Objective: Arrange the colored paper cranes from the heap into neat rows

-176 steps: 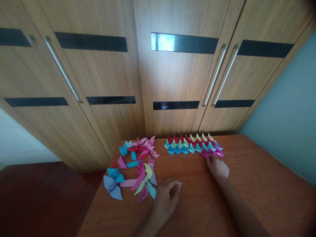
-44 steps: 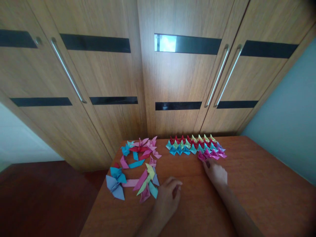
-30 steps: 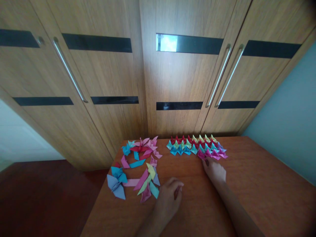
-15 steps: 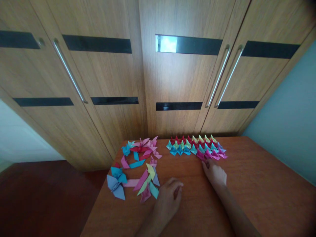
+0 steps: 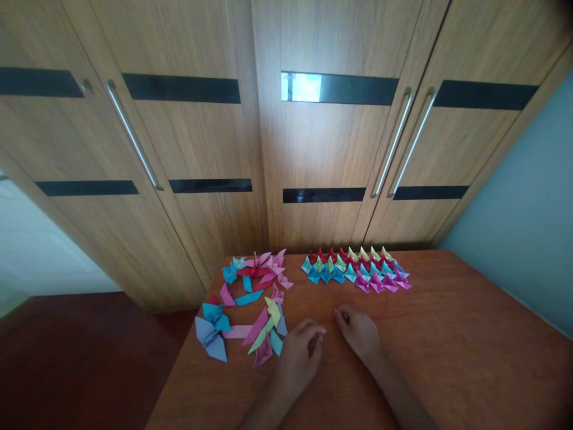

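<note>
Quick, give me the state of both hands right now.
Left hand: loosely closed, no paper seen in it, beside the teal paper.
Right hand: loosely closed, no paper seen in it, over the table.

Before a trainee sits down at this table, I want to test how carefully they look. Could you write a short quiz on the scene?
1. True or false: neither the left hand nor the right hand touches the neat rows of origami cranes.

2. Which colour are the cranes along the near edge of those rows, at the right-hand end?
A) Yellow
B) Magenta
C) Red

3. Fill in the blank: seen from the head camera, the loose group of folded paper pieces lies to the ____ of the neat rows.

Key: 1 true; 2 B; 3 left
</note>
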A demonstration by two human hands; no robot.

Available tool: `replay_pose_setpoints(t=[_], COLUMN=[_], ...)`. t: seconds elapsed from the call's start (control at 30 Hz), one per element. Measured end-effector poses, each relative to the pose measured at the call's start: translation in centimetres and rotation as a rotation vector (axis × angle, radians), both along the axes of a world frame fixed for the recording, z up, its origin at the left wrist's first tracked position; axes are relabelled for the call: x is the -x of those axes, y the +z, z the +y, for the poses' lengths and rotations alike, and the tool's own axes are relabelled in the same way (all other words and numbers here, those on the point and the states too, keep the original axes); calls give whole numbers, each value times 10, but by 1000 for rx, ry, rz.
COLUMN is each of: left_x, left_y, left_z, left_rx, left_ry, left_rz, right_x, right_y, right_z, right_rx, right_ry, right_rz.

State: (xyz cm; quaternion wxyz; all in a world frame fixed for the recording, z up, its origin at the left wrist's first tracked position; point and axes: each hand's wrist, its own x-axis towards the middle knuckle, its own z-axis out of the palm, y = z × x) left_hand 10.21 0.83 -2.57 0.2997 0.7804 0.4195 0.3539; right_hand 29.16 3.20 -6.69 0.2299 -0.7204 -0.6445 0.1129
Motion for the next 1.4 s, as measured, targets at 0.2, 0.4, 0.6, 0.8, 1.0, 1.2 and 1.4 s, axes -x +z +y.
replay_pose_setpoints(t=[0.2,0.4,0.6,0.8,1.0,1.2,1.4], left_x=[18,68,118,123,122,124,126], left_y=[12,15,10,-1,-6,-11,-15], left_z=[2,10,-5,-34,-40,-40,-41], left_rx=[-80,-170,-267,-240,-216,-209,-244], left_ry=[56,193,320,389,387,347,268], left_rz=[75,227,348,408,455,427,361], right_x=[-3,-4,-5,-7,-7,-6,-6], right_y=[-2,-3,-4,-2,-1,1,-1], right_z=[-4,-5,-3,-4,-5,-5,-5], right_rx=[-50,-51,-54,-46,-48,-23,-35], right_ry=[34,47,56,77,75,66,76], right_rz=[44,47,66,101,129,128,133])
